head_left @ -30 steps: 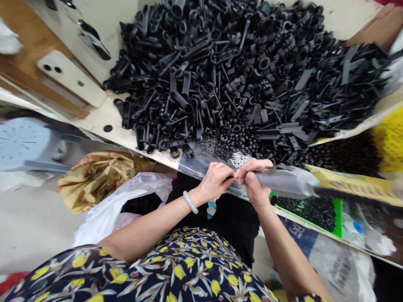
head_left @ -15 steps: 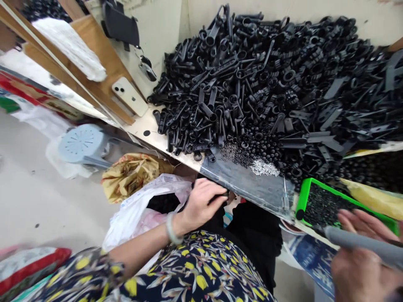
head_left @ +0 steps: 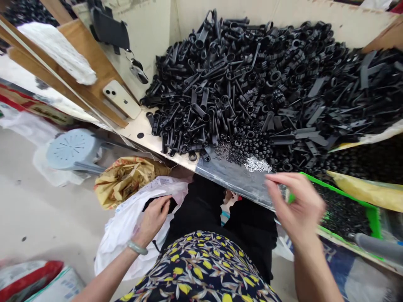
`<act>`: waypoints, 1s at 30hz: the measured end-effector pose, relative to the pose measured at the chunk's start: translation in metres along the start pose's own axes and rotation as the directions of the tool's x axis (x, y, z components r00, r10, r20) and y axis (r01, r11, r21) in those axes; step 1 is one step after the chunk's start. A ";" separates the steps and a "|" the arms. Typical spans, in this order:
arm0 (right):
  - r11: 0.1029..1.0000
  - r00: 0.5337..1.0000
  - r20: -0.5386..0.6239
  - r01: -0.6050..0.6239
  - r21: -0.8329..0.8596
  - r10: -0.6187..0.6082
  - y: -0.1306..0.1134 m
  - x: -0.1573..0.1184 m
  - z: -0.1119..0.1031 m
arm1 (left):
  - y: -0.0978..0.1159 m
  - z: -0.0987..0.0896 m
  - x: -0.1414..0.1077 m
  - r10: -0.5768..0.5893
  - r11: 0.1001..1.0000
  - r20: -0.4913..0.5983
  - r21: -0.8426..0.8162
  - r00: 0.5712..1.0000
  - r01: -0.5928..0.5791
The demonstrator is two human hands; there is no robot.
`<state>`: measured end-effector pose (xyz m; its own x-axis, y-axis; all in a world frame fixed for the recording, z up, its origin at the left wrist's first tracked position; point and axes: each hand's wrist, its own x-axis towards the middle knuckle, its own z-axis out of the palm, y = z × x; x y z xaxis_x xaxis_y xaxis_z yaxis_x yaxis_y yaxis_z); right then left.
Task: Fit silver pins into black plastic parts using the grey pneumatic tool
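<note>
We list: left hand (head_left: pixel 153 221) over white plastic bag (head_left: pixel 118 239), right hand (head_left: pixel 300 205) near silver pins (head_left: pixel 257 164), grips unclear, likely between pieces, fine pinch wanted next

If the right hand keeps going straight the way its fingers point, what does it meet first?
The right hand would probably meet the small silver pieces heaped on the dark grey sheet. Its height above the sheet is unclear, so it might pass over them.

1 head-worn camera, above the wearer's torso (head_left: pixel 201 268), facing forward and down, workbench (head_left: pixel 135 127) close ahead
</note>
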<state>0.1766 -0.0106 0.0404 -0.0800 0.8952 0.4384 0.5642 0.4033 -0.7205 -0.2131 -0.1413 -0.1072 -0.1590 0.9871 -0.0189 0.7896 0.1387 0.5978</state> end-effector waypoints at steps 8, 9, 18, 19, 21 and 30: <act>0.898 0.924 0.383 0.176 -0.402 -0.009 0.035 0.029 0.104 | 0.144 0.010 0.100 0.505 0.861 -0.106 -0.011 0.857 -0.509; 0.896 0.923 0.385 0.173 -0.409 -0.002 0.036 0.028 0.107 | 0.155 0.015 0.112 0.534 0.845 -0.087 0.009 0.841 -0.535; 0.951 0.974 0.199 -0.040 -0.306 0.105 0.054 0.031 0.068 | 0.188 0.045 0.161 0.621 0.751 0.124 0.189 0.774 -0.633; 0.940 0.974 0.193 -0.046 -0.339 0.117 0.057 0.031 0.065 | 0.188 0.044 0.161 0.623 0.742 0.138 0.206 0.770 -0.637; 0.922 0.973 0.187 -0.051 -0.384 0.132 0.060 0.032 0.061 | 0.188 0.042 0.160 0.619 0.733 0.146 0.243 0.771 -0.635; 0.871 0.962 0.259 0.052 -0.488 0.088 0.057 0.034 0.072 | 0.185 0.028 0.153 0.657 0.646 0.262 0.287 0.707 -0.707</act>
<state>0.1469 0.0565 -0.0249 -0.2403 0.9457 0.2188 0.8886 0.3050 -0.3426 -0.0751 0.0373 -0.0220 0.5617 0.8098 0.1692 0.7927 -0.5854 0.1699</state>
